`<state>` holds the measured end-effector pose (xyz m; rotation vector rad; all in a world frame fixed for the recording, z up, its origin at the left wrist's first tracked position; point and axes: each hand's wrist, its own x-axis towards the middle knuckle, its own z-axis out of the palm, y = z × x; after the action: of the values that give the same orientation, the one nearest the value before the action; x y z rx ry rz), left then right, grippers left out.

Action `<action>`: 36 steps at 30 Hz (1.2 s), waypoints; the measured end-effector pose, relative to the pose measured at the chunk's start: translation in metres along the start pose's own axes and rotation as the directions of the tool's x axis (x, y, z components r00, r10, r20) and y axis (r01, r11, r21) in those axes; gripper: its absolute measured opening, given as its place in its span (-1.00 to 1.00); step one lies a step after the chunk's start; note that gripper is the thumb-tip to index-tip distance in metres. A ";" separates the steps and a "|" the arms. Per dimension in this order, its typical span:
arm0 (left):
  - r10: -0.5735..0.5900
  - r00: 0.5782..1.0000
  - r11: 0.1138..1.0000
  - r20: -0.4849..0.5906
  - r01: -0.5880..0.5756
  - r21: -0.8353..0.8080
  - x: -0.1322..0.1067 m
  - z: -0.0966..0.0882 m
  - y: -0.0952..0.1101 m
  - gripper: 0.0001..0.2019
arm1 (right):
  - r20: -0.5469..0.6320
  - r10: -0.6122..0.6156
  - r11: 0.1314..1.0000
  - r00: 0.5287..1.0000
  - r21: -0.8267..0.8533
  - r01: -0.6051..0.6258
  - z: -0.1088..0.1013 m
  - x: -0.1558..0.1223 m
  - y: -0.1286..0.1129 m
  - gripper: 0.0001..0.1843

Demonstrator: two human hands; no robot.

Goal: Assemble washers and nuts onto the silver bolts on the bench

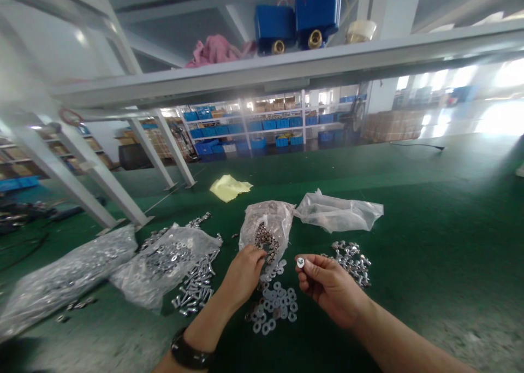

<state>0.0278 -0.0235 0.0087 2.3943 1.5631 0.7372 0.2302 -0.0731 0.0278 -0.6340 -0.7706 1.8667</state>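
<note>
My right hand [325,285] pinches a bolt [301,262] between thumb and forefinger, its round silver head facing me. My left hand [245,269] reaches to the mouth of a clear plastic bag [254,220] of small brownish metal pieces [265,236]. Its fingers are drawn together there, and whatever they hold is hidden. Below, between both hands, lies a loose spread of flat washers [272,305]. Beyond my right hand is a heap of bolts [354,261] that seem to carry washers. Left of my left wrist, plain bolts [196,285] spill in a pile.
Two more filled plastic bags, one of washers [172,258] and a long one [77,274], lie at left. A crumpled clear bag [339,212] and yellow paper [230,188] lie farther back. Overhead runs a shelf [229,78] bearing blue boxes [317,18]; its metal legs [102,176] stand left.
</note>
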 end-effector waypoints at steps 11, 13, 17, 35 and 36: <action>-0.045 0.981 0.487 0.188 0.186 -0.853 -0.020 -0.010 0.042 -0.78 | -0.009 -0.169 0.909 0.986 -0.387 0.153 0.008 -0.003 0.006 -0.79; -0.051 0.979 0.454 0.199 0.200 -0.868 -0.021 -0.007 0.043 -0.78 | 0.000 -0.226 0.853 0.974 -0.483 0.198 0.010 -0.004 0.006 -0.81; -0.057 0.980 0.405 0.193 0.199 -0.892 -0.021 -0.006 0.044 -0.80 | 0.031 -0.315 0.670 0.949 -0.701 0.245 0.012 -0.007 0.003 -0.85; -0.051 0.994 0.552 0.097 0.109 -0.827 -0.024 -0.008 0.048 -0.82 | 0.333 -0.510 0.125 0.793 -0.883 0.452 0.015 -0.014 -0.003 -0.91; -0.054 0.993 0.545 0.102 0.115 -0.830 -0.024 -0.008 0.048 -0.82 | 0.345 -0.506 0.116 0.790 -0.881 0.459 0.015 -0.014 -0.004 -0.90</action>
<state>0.0549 -0.0663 0.0282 1.5680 0.9234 1.0616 0.2268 -0.0887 0.0420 -0.9629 -1.8576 0.5533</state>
